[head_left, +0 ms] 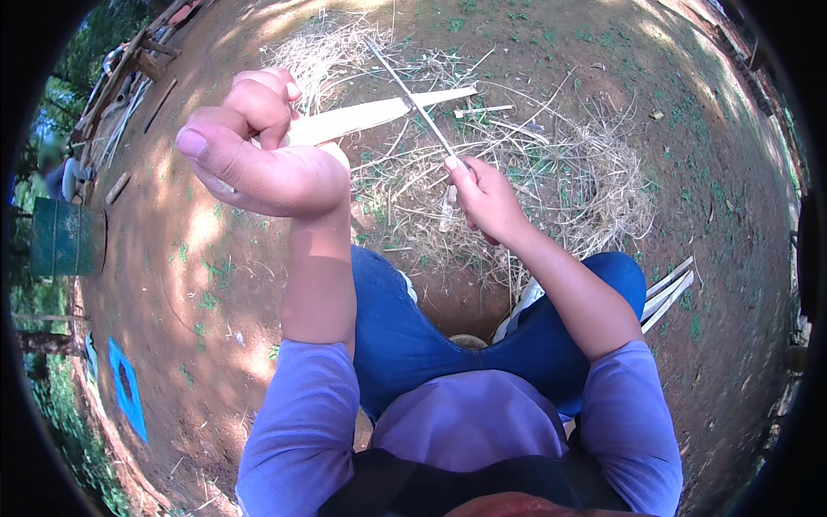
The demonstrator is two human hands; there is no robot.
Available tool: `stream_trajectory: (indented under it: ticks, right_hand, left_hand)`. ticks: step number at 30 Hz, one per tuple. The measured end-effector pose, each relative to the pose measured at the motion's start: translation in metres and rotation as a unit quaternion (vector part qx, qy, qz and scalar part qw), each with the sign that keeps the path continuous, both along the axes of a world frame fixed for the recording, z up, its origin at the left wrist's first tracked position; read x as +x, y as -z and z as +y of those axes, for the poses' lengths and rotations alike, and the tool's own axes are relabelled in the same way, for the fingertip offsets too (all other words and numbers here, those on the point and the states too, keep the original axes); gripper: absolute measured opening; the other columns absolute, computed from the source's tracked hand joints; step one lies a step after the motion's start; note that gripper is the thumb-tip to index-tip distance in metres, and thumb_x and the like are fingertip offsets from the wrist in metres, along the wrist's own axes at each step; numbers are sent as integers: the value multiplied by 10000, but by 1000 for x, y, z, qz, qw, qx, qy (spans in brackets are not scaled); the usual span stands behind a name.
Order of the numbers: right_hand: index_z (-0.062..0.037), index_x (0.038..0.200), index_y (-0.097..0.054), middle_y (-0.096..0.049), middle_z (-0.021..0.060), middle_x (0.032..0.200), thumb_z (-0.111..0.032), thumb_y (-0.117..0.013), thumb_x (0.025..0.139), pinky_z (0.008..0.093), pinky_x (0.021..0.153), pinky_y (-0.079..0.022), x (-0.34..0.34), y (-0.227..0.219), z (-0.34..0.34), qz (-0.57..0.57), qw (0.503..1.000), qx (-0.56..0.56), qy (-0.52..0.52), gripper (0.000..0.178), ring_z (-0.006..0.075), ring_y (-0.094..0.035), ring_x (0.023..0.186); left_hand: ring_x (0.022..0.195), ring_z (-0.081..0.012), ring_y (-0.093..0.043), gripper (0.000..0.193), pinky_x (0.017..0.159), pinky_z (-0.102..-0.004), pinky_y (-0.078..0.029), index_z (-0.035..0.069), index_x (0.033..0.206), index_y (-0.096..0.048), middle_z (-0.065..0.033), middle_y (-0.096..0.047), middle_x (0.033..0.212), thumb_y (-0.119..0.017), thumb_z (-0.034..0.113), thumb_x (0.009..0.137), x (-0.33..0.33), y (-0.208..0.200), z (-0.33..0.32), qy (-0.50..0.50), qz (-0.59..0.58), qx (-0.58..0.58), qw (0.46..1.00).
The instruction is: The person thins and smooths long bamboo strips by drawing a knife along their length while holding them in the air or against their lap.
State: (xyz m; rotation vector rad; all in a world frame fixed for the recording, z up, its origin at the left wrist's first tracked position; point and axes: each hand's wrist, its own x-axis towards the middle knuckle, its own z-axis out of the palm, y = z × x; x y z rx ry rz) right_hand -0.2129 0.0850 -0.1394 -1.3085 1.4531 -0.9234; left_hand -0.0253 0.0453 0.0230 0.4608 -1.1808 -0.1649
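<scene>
My left hand [267, 146], raised at the upper left, has its fingers curled around the wide end of a pale, flat wooden strip [370, 116]. The strip narrows to a point toward the right. My right hand [487, 198] is closed on the handle of a long knife [422, 105], its thumb laid along the top. The blade slants up and to the left and crosses the strip near its narrow end, its edge at or against the wood. Most of the knife's handle is hidden by my fingers.
Thin wood shavings [594, 189] lie heaped on the bare soil around my feet, with a paler pile [332, 56] farther off. Several pale strips [668, 297] rest beside my right knee. To the left are a green container [65, 237] and a blue flat piece [127, 388].
</scene>
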Motion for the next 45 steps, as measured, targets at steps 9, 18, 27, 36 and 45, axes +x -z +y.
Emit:
stream_trajectory:
  ticks: [9, 18, 27, 36, 45]
  right_hand:
    - [-52, 974, -620, -549, 23, 608, -411, -602, 1042, 341, 504, -399, 1, -16, 33, 63, 988, -120, -76, 366, 144, -516, 519]
    - [-109, 786, -482, -510, -6, 597, -487, -533, 1052, 305, 439, -482, -36, 36, -9, -13, 993, 94, 67, 465, 117, -554, 470]
    - [-40, 947, -609, -506, 8, 584, -352, -652, 1013, 331, 505, -379, 7, -59, 48, -31, 983, -137, -120, 321, 112, -485, 516]
    - [-43, 903, -562, -542, 8, 643, -494, -483, 1071, 291, 422, -464, -53, 39, -14, -39, 987, 149, 43, 487, 115, -553, 469]
    - [-36, 1036, -646, -501, -28, 607, -440, -460, 1088, 264, 464, -419, -46, -43, 34, -114, 990, 57, -58, 449, 81, -506, 473]
  left_hand:
    - [602, -179, -322, 568, 684, -358, -425, 162, 692, -246, 1, -241, 565, -275, 562, 1093, -11, -4, 1, -46, -11, 3, 999]
    - [631, -187, -289, 626, 692, -350, -361, 153, 724, -275, 6, -253, 593, -242, 692, 1041, -9, -3, 2, 94, 64, -27, 993]
    - [623, -198, -202, 732, 686, -390, -315, 175, 807, -301, -4, -206, 600, -152, 882, 927, 10, 6, -7, 159, 39, -69, 984]
    - [569, -167, -205, 707, 604, -364, -286, 190, 792, -346, 2, -229, 577, -231, 874, 932, -1, 4, -6, 171, 35, -73, 982]
    - [612, -160, -405, 601, 606, -325, -354, 200, 787, -470, 1, -418, 674, -418, 768, 978, 30, -7, -24, 136, 6, -11, 991]
